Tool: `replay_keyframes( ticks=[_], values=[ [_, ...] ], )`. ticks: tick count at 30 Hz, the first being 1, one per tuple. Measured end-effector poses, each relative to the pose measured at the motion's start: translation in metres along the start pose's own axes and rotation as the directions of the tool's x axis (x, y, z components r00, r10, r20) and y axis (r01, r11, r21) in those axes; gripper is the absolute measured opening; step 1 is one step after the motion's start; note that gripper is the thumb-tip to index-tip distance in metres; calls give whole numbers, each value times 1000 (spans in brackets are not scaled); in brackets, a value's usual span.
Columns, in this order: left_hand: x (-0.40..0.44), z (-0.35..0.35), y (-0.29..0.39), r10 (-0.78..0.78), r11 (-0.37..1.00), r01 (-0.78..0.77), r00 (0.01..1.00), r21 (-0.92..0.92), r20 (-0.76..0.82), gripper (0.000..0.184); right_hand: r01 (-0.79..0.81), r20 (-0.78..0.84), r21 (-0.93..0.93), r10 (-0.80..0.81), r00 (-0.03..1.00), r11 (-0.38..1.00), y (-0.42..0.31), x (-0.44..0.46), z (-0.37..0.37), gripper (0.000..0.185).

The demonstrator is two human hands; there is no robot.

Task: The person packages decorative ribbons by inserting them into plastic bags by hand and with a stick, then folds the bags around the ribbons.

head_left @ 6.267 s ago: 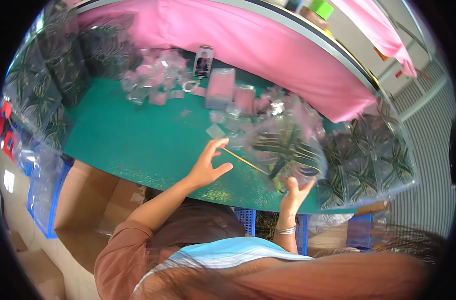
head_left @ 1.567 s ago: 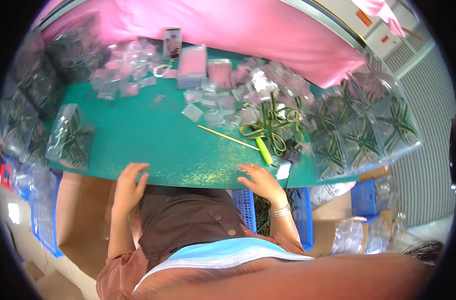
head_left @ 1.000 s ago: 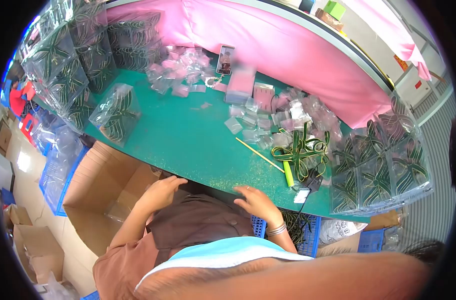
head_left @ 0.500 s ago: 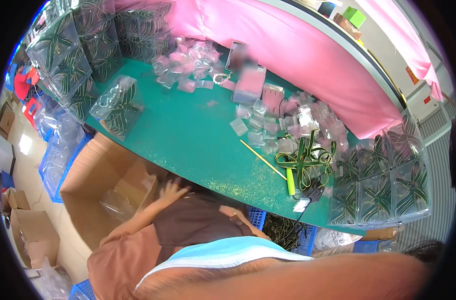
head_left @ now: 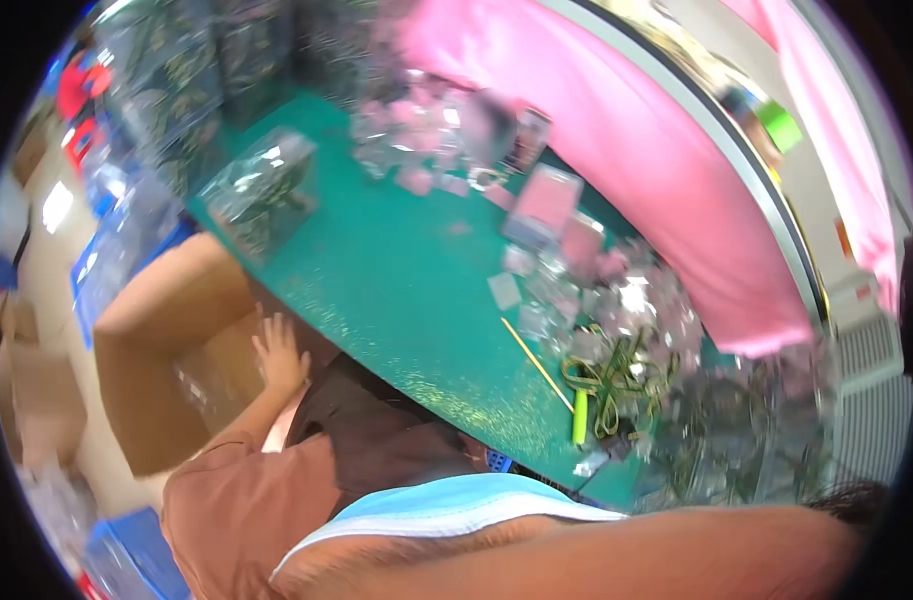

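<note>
My left hand [head_left: 280, 358] is open with its fingers spread, holding nothing. It is at the right side of a large cardboard box [head_left: 142, 375], near the table's front edge; whether it touches the box I cannot tell. Clear plastic lies inside the box. My right hand is out of sight. On the green table [head_left: 377, 290], a clear bag with dark green strands [head_left: 262, 195] sits at the left front corner. A looped green ribbon bundle [head_left: 617, 375], a bright green-handled tool [head_left: 580, 417] and a thin yellow stick [head_left: 537, 363] lie at the right.
Small clear packets with pink pieces [head_left: 417, 130] are heaped along the back, beside a pink-topped box [head_left: 545, 205]. Blurred bagged bundles [head_left: 747, 430] stand at the right and back left. Pink cloth [head_left: 647, 190] hangs behind. A person in red [head_left: 74, 88] is far left.
My left hand has moved left, from the dark cloth on my lap to the box's side. My right hand has gone out of sight. The whole view has turned and shifted.
</note>
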State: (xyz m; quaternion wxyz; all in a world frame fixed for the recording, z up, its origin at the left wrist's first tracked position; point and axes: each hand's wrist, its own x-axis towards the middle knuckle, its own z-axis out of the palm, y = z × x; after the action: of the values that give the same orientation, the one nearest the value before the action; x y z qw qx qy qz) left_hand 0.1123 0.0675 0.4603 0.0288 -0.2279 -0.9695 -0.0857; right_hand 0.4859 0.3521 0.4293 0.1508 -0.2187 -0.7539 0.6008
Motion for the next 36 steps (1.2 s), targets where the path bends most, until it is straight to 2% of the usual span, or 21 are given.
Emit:
replay_keyframes(
  ticks=[2,6,8,10,12,13,15,16,18,19,20,21,22,23,24,25,28,30,32,34,36],
  values=[
    [-24,-54,-21,-358,929,370,916,-34,182,95,-8,144,-11,9,990,1000,-20,24,6,49],
    [-83,-37,-53,-516,842,511,857,-171,20,100,11,373,-35,3,928,999,-51,68,27,50],
    [-111,-16,-73,-731,682,684,635,-259,-250,102,21,445,-55,5,895,998,-61,82,36,50],
    [-138,11,-112,-840,508,796,372,-329,-396,105,26,492,-80,17,870,996,-70,89,41,50],
    [-143,-1,-134,-932,249,903,125,-351,-340,106,30,522,-99,26,852,995,-67,94,44,50],
    [-143,-5,-141,-931,247,903,121,-350,-344,106,28,526,-107,32,850,994,-66,94,46,50],
    [-137,-46,-133,-980,-87,944,-139,-319,-143,109,19,527,-127,52,848,992,-69,92,50,50],
    [-146,-40,-146,-981,-84,944,-134,-319,-140,109,14,523,-140,62,850,990,-68,91,48,50],
    [-186,-1,-196,-929,-326,899,-362,-294,-75,105,18,514,-174,75,854,984,-76,98,40,51],
    [-215,32,-224,-897,-418,728,-424,-544,123,101,19,507,-194,84,858,981,-79,101,34,51],
    [-227,56,-240,-850,-508,481,-412,-715,328,96,17,494,-212,92,865,977,-82,103,28,51],
    [-203,-31,-189,-779,-572,397,9,-718,626,68,10,477,-228,103,873,974,-81,104,23,51],
    [-196,-15,-200,-775,-567,412,25,-713,631,68,-3,456,-243,117,882,970,-80,100,16,51],
    [-188,8,-217,-678,-713,100,154,-694,718,56,-22,430,-255,134,893,967,-80,94,10,51],
    [-173,11,-218,-582,-812,-192,310,-550,752,43,-45,399,-267,153,904,963,-75,83,2,51],
    [-159,13,-220,-624,-776,-177,355,-605,697,30,-71,365,-275,173,915,959,-71,72,-4,51],
    [-109,23,-217,-649,-756,-220,370,-616,665,30,-156,252,-294,234,939,943,-63,36,-20,52],
    [-85,8,-213,-636,-750,-143,422,-645,646,28,-204,187,-296,266,946,933,-60,17,-24,52],
    [-59,1,-208,-609,-753,-6,385,-658,693,29,-261,110,-284,302,947,923,-55,-6,-24,52],
    [-56,6,-216,-614,-753,-19,382,-658,691,30,-292,74,-282,324,943,914,-47,-17,-26,52],
    [-54,6,-228,-714,-697,-233,319,-678,623,30,-332,35,-270,354,935,904,-45,-31,-20,52]
  ],
)
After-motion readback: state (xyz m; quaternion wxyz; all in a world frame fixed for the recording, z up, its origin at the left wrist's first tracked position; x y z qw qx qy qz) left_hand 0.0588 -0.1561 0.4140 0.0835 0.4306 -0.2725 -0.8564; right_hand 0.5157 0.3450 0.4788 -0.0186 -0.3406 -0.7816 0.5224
